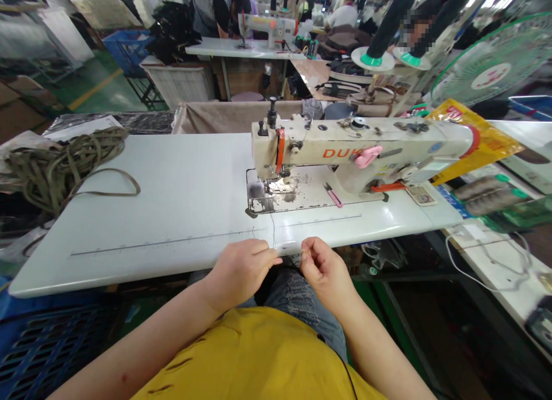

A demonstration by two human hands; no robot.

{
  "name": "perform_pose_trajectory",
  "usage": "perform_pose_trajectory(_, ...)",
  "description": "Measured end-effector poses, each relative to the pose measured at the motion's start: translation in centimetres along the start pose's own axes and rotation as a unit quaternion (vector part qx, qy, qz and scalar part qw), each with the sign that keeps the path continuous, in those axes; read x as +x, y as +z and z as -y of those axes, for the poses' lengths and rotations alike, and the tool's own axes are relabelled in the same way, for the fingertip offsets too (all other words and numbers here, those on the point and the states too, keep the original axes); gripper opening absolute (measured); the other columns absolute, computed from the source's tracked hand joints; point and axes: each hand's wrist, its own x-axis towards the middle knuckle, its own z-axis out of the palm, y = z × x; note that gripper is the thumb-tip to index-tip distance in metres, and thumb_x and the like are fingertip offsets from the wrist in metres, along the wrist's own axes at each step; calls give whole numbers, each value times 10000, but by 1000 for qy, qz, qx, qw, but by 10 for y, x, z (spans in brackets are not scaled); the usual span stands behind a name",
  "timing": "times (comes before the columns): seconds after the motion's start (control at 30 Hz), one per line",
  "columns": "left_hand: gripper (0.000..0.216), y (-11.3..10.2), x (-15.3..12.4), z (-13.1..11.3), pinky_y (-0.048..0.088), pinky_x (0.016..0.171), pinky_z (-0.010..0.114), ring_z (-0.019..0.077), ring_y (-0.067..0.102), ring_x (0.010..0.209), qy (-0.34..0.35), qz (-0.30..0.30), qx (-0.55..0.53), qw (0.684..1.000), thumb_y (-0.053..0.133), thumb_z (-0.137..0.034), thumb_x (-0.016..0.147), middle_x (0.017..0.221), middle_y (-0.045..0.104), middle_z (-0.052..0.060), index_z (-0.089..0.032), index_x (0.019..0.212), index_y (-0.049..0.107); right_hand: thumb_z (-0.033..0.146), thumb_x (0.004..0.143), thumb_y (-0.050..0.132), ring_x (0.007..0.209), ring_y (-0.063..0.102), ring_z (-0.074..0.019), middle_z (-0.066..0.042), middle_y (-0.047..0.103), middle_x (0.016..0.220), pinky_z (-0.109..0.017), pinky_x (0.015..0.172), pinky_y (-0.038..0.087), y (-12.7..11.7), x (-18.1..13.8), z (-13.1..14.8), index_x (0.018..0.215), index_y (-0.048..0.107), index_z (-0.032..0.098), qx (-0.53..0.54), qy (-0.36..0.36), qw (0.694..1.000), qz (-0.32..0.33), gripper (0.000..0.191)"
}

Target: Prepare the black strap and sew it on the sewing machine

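My left hand (245,270) is closed at the front edge of the white sewing table (172,204), its fingers pressed together. A dark thread (273,225) runs from under the presser foot of the sewing machine (366,144) down to these fingers. To the right, and apart from it, my right hand (325,273) is pinched, thumb against fingertips, just over the table edge. Whatever lies in that pinch is too small to make out. Pink-handled thread snips (333,195) rest on the machine bed, right of the needle area.
A heap of olive-brown fabric strips (64,164) covers the table's left end. Thread cones (390,29) stand behind the machine, near a green fan (495,66). At lower left is a blue crate (56,342). People and another sewing machine (269,29) are farther back.
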Motion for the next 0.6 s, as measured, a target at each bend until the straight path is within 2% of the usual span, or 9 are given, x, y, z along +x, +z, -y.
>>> perform_pose_trajectory(0.17,256,-1,3,5,477,785,277,164,600,849,-56,-4,-142,988,510,-185,1035,924,591,48,-164,856,693,249,979,485,711,560,-165,9,592,770,-293,710,442,-6,1,7,1060,605,215,-92,-76,992,48,149)
perform_pose_trajectory(0.23,233,-2,5,6,483,821,271,160,605,879,-70,-8,-168,983,510,-174,1032,954,590,51,-162,900,702,193,960,483,785,587,-182,-22,635,826,-306,751,449,-7,0,9,988,633,216,-123,-109,983,78,155)
perform_pose_trajectory(0.3,215,-2,6,6,483,815,267,159,609,870,-80,5,-177,981,517,-181,1033,933,602,41,-171,936,708,143,927,487,786,570,-181,-22,610,797,-303,734,431,-8,-1,10,829,612,214,-128,-122,979,104,174)
perform_pose_trajectory(0.37,203,-3,7,5,478,795,270,162,619,858,-92,28,-173,980,521,-196,1035,914,625,31,-187,968,713,110,880,503,741,535,-170,0,541,729,-293,692,403,-10,-1,9,733,575,212,-93,-113,983,113,193)
perform_pose_trajectory(0.47,213,-5,8,4,458,753,287,175,625,838,-115,68,-151,979,524,-238,1038,871,642,22,-202,933,706,118,848,519,735,522,-164,1,504,735,-292,695,403,-12,-1,7,670,584,210,30,-93,988,122,210)
perform_pose_trajectory(0.6,254,-5,10,0,438,714,290,178,624,799,-119,132,-140,974,511,-279,1041,821,654,13,-201,859,671,242,886,582,990,555,-215,-60,579,955,-334,887,426,-4,-1,3,695,681,208,187,-88,971,123,218)
